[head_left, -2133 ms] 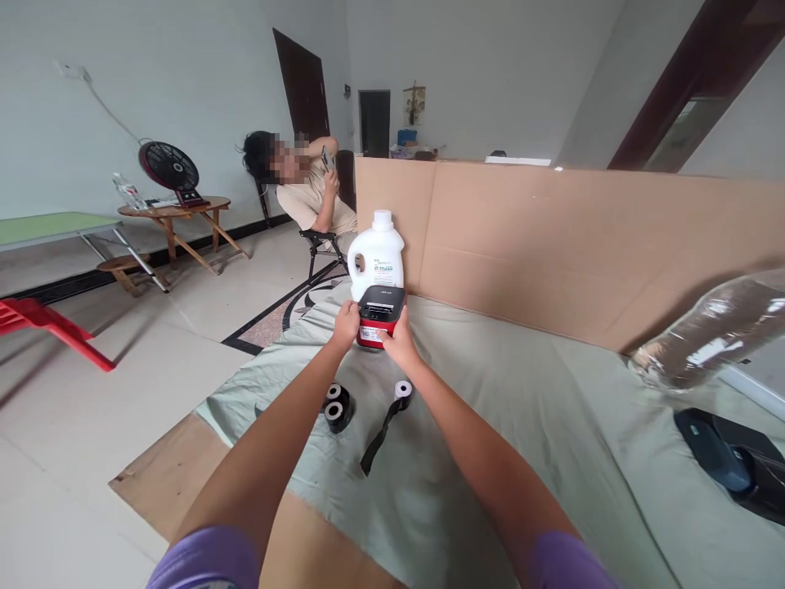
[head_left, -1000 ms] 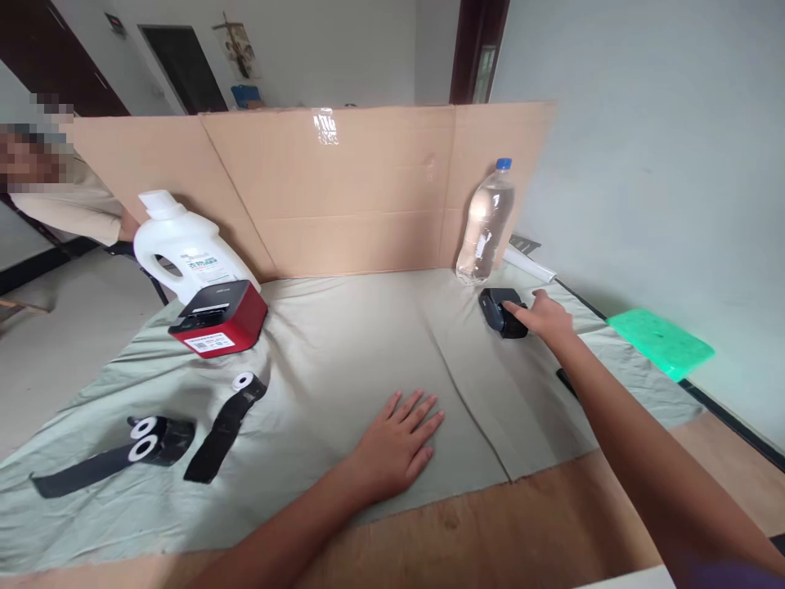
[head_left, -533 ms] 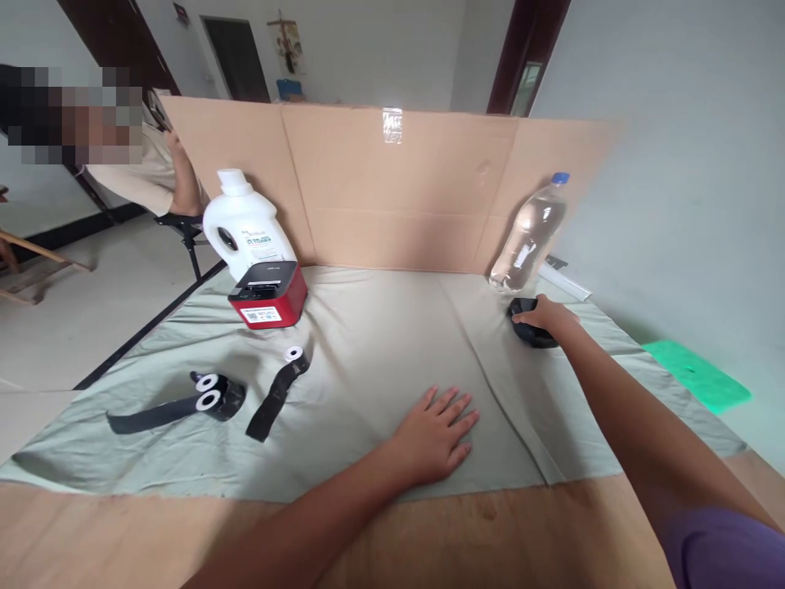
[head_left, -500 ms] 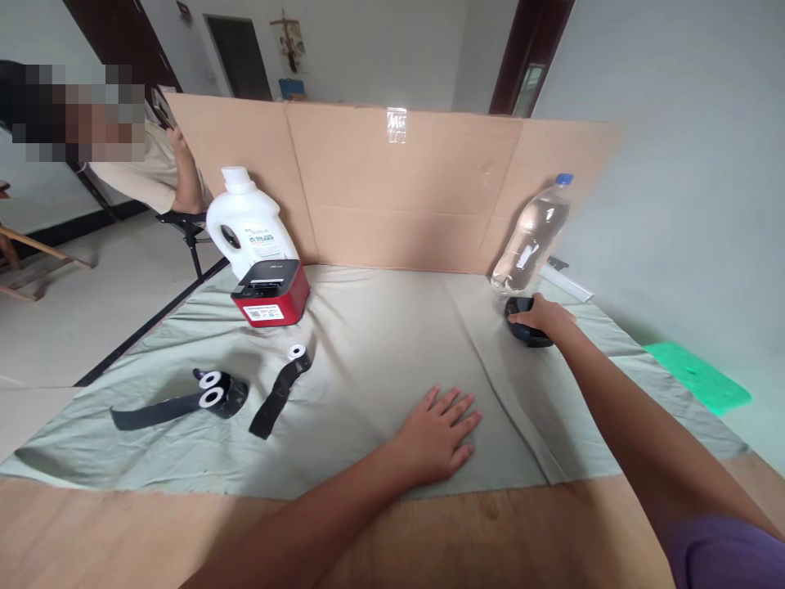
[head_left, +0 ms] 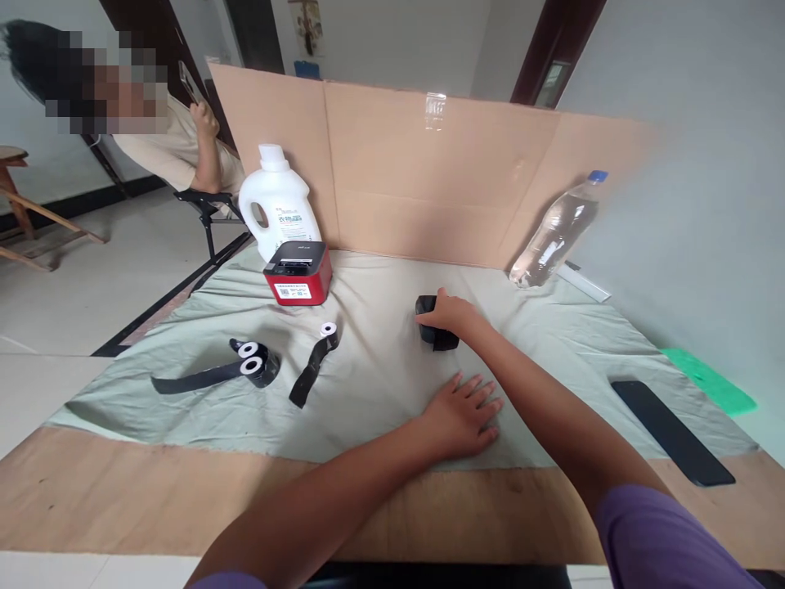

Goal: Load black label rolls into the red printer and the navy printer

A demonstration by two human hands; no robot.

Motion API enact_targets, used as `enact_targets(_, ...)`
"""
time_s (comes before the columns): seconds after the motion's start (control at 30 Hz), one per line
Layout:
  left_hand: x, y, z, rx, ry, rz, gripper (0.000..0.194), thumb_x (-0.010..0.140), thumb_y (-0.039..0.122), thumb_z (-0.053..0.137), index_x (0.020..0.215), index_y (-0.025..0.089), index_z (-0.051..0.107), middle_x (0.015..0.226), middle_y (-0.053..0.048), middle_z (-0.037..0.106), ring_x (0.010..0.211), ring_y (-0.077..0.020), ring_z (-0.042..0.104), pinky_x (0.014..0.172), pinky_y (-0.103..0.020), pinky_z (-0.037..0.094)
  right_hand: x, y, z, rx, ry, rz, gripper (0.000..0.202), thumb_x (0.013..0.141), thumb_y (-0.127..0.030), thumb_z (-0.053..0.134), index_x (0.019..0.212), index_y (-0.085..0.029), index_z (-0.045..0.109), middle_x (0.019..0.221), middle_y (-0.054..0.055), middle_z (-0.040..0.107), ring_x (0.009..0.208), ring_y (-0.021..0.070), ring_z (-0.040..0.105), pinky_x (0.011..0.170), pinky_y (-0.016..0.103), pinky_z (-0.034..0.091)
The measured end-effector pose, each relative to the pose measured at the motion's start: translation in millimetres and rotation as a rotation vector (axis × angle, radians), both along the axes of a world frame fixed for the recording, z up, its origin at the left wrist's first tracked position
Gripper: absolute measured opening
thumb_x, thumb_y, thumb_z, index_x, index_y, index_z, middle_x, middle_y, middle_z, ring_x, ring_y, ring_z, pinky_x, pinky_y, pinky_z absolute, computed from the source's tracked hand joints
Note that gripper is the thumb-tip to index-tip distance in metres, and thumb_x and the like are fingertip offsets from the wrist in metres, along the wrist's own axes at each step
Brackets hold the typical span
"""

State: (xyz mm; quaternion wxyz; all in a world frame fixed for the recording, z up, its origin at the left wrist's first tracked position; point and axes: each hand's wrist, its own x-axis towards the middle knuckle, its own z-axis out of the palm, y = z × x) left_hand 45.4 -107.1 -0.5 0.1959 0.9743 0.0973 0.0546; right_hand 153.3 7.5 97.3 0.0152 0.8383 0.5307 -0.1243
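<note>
Wooden table (head_left: pixel 184 499) across the lower frame, mostly under pale green cloth (head_left: pixel 380 360), front wood strip bare. Cloth wrinkled. Cardboard panel (head_left: pixel 423 180) stands along the back edge, upper centre, creased, clear tape near its top. Person (head_left: pixel 172 147) in a beige top, upper left, on a black folding chair (head_left: pixel 208 221), holding up a phone (head_left: pixel 190 82). Wooden stool (head_left: pixel 23 200) at left edge, partly cut off.

White jug (head_left: pixel 285 209) upright, left of centre, against or near the panel, cannot tell which. Clear bottle (head_left: pixel 555 237), blue cap, right of centre, leans right in view. Black flat slab (head_left: pixel 673 433), lower right, lies across cloth and bare wood. Red-and-black printer (head_left: pixel 298 274) just in front of the jug, label on front, overlaps the jug's base in view. Green plastic piece (head_left: pixel 711 380) at far right, past the table edge.

Left hand (head_left: pixel 464 415) palm down on the cloth, lower centre, fingers spread, holding nothing. Right hand (head_left: pixel 452 317) just above it in frame, curled over the black device (head_left: pixel 437 331), thumb and fingers gripping it from above. Device is at frame centre, partly hidden by the hand; cannot tell if it touches the cloth. Double black roll (head_left: pixel 258 366), white cores, left of centre, strip trailing left. Single black roll (head_left: pixel 329 333) to its right, strip trailing toward lower left.
</note>
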Motion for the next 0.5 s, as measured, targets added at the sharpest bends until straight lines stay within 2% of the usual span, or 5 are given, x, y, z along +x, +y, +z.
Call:
enact_targets(0.1, 0, 2, 1.4, -0.008, 0.009, -0.009, 0.059, 0.105, 0.049, 0.032, 0.153, 0.016, 0.041, 0.167, -0.012, 0.027, 0.156, -0.0309, 0.019, 0.127, -0.055, 0.011, -9, 5, -6.3, -0.016, -0.018, -0.032, 0.089, 0.077, -0.061, 0.064, 0.145, -0.011, 0.038, 0.124, 0.023, 0.066, 0.118, 0.0400, 0.062, 0.090, 0.045, 0.050)
enact_targets(0.2, 0, 4, 0.7, -0.008, -0.006, -0.016, 0.057, 0.105, 0.048, 0.033, 0.151, 0.016, 0.045, 0.165, -0.013, 0.031, 0.155, -0.0314, 0.022, 0.126, -0.056, 0.013, -12, -1, -7.7, -0.009, -0.032, -0.042, 0.097, 0.079, -0.064, 0.061, 0.152, -0.010, 0.030, 0.127, 0.025, 0.064, 0.122, 0.0420, 0.060, 0.095, 0.050, 0.048)
enact_targets(0.33, -2, 0, 1.0, -0.017, -0.113, 0.015, 0.058, 0.100, 0.046, 0.045, 0.149, 0.016, 0.045, 0.159, -0.013, 0.042, 0.151, -0.0322, 0.032, 0.124, -0.057, 0.021, 5, -17, -3.2, 0.028, 0.073, 0.002, 0.101, 0.083, -0.079, 0.047, 0.160, -0.018, 0.021, 0.146, 0.029, 0.049, 0.127, 0.0446, 0.057, 0.099, 0.054, 0.045)
enact_targets(0.43, -5, 0, 9.6, -0.087, -0.231, 0.147, 0.052, 0.089, 0.041, 0.059, 0.135, 0.017, 0.057, 0.129, -0.011, 0.069, 0.123, -0.0305, 0.062, 0.108, -0.048, 0.045, 30, -22, -12.6, 0.246, 0.246, 0.076, 0.084, 0.092, -0.075, 0.032, 0.159, -0.024, 0.027, 0.153, 0.022, 0.045, 0.134, 0.0397, 0.052, 0.107, 0.052, 0.041)
enact_targets(0.5, -7, 10, 19.8, -0.186, -0.329, 0.297, 0.034, 0.088, 0.035, 0.059, 0.118, 0.020, 0.064, 0.100, -0.005, 0.076, 0.093, -0.0233, 0.071, 0.089, -0.037, 0.053, 46, -19, -29.5, 0.434, 0.387, 0.120, 0.071, 0.097, -0.064, 0.029, 0.155, -0.023, 0.035, 0.150, 0.017, 0.051, 0.137, 0.0321, 0.051, 0.113, 0.047, 0.038)
